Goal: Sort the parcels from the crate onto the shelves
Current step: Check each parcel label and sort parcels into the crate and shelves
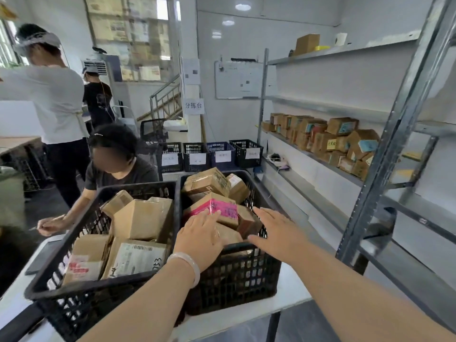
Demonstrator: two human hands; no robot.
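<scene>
On the white table in front of the person stand two black plastic crates side by side, both heaped with cardboard parcels. Over the right crate both hands reach in: the left hand, a pale bangle at its wrist, lies palm down with fingers apart on a parcel with pink tape, and the right hand hovers flat and open just beside a brown parcel at the crate's right wall, gripping nothing. The left crate holds a parcel with a white label bearing handwritten digits, too blurred to trust. To the right stands the metal shelving, one shelf stacked with parcels. Beyond the crates a seated person blocks the far side, and four labelled bins sit on the floor. A sign reads 分拣台.
</scene>
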